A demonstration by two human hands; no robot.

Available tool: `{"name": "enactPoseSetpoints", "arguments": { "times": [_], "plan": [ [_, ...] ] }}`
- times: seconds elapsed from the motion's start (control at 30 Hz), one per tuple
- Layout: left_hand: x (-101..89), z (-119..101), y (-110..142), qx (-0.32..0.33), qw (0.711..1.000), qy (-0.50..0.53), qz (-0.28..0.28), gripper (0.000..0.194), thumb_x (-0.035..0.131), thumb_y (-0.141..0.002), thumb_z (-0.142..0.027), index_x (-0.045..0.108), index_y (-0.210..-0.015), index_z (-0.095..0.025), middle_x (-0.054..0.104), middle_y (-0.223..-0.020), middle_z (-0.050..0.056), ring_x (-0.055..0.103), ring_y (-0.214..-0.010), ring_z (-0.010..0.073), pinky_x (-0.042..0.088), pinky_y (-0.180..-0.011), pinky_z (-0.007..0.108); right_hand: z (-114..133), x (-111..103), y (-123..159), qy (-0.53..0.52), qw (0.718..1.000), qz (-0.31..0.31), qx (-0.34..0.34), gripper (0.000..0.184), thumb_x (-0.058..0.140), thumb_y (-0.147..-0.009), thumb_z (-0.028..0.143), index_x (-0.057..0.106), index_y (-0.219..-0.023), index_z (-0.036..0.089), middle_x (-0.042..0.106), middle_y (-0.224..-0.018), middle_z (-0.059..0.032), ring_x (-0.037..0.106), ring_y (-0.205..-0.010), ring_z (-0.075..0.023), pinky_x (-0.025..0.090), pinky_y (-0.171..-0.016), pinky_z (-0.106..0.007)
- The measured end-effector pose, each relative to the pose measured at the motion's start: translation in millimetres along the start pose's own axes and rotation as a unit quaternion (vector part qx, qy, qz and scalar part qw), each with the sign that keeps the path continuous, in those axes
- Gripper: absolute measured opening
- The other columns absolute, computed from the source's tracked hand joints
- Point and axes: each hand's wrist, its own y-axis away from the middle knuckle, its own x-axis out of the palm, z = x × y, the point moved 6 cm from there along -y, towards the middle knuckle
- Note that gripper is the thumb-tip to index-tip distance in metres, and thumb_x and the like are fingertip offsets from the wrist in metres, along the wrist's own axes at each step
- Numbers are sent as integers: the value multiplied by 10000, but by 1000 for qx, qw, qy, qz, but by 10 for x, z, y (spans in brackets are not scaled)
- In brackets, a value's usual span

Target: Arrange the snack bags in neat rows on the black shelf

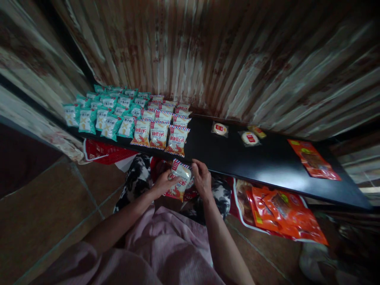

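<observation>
In front of my lap, below the table's near edge, an orange-and-white snack packet (178,189) with a striped top seal is held up. My left hand (165,183) grips it from the left, the thumb lying across its front. My right hand (202,180) is closed at its right edge, its fingertips partly hidden. Just beyond, matching orange-and-white packets (158,133) stand in rows on the black table (219,152). To their left are rows of teal-and-white packets (110,126). Under my hands a red basket (154,163) is partly visible between my knees.
Two round wrapped snacks (220,129) (249,138), a small yellow packet (257,132) and a flat orange bag (313,159) lie on the table's right half. Below it, a basket (242,209) holds more orange bags. Another red basket (99,151) is at left. A pleated curtain (190,51) hangs behind.
</observation>
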Motion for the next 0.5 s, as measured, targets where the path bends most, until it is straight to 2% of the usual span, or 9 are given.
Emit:
{"name": "enactPoseSetpoints", "arguments": {
  "times": [0.07,0.13,0.27,0.33,0.4,0.5],
  "plan": [
    [-31,-53,-22,9,1000,8,-19,494,698,-717,-477,606,-1097,-174,695,-1045,78,659,-913,223,515,-804,323,-79,-19,58,-38,998,-18,50,490,450,-863,523,601,-1153,159,674,-1028,-106,620,-912,-215,487,-801,-339],
    [-61,-97,-43,20,999,23,-43,491,680,-730,-491,605,-1095,-170,693,-1055,86,661,-912,229,518,-806,332,-133,17,126,-78,993,6,85,531,470,-850,542,560,-1211,163,674,-1046,-101,622,-934,-219,494,-807,-337],
    [-94,-170,-85,47,995,37,-85,487,649,-759,-500,599,-1119,-177,685,-1087,87,650,-962,232,512,-832,320,-94,206,281,-152,973,138,103,500,502,-834,554,600,-1149,178,673,-1062,-83,625,-962,-233,504,-812,-337],
    [-96,-206,-101,56,993,39,-100,484,633,-773,-505,597,-1126,-176,685,-1088,86,643,-986,231,506,-845,310,-36,293,348,-177,961,184,101,477,535,-818,550,626,-1112,186,685,-1038,-69,632,-952,-238,506,-815,-338],
    [-103,-232,-113,59,990,46,-117,491,630,-774,-509,593,-1125,-168,684,-1087,92,643,-985,231,506,-841,306,-3,348,387,-205,954,189,111,482,577,-792,547,627,-1119,195,692,-1031,-58,640,-945,-241,510,-814,-341],
    [-122,-241,-126,56,986,59,-143,518,636,-765,-523,583,-1128,-157,685,-1079,103,650,-962,231,513,-817,306,-6,398,413,-238,948,163,137,526,637,-746,534,610,-1152,203,684,-1076,-60,633,-981,-251,511,-839,-360]
  ]
}}
